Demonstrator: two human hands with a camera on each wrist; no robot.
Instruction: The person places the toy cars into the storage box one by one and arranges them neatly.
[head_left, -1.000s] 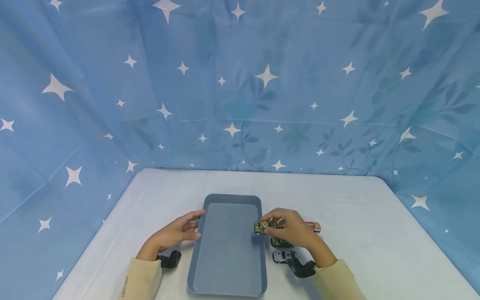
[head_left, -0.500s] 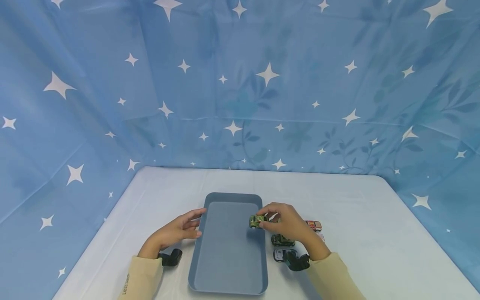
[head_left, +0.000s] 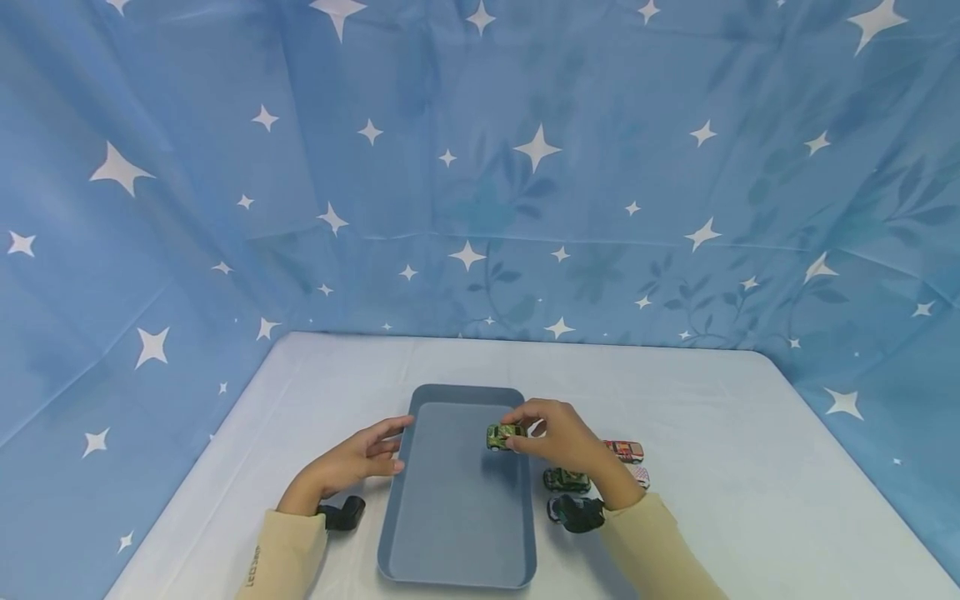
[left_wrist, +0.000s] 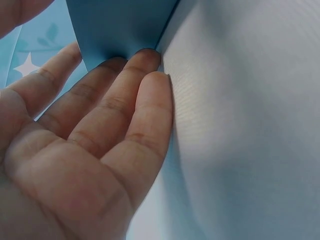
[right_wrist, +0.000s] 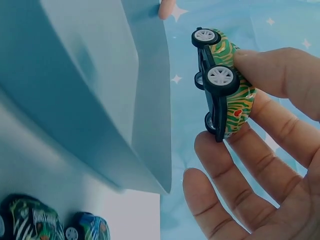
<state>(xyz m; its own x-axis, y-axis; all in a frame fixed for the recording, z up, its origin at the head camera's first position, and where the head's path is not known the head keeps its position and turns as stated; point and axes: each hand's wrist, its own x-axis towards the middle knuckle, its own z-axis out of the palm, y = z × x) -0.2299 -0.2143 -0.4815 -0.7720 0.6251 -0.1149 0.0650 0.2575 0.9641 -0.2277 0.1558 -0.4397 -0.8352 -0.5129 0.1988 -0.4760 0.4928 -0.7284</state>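
My right hand (head_left: 562, 437) pinches a small green camouflage-patterned toy car (head_left: 501, 437) between thumb and fingers, held over the right part of a blue-grey tray (head_left: 457, 517). In the right wrist view the toy car (right_wrist: 222, 87) shows its white-spoked wheels and dark underside, with the thumb on one side and fingertips on the other. The tray's wall (right_wrist: 150, 90) stands beside it there. At the tray's left side, my left hand (head_left: 347, 461) rests with loosely bent fingers. The left wrist view shows those fingertips (left_wrist: 154, 85) against the tray's outer wall (left_wrist: 120, 30).
Right of the tray, several toy cars stand on the white table (head_left: 750, 475): a dark green car (head_left: 566, 480), a red-orange car (head_left: 628, 451), a pale car (head_left: 640, 476) and a silver one partly behind my right wrist camera (head_left: 581, 514). A starry blue cloth (head_left: 480, 167) hangs behind.
My right hand has carried the green toy car left and away from me, from the tray's right rim to over its inside. The left hand stays at the tray's left side.
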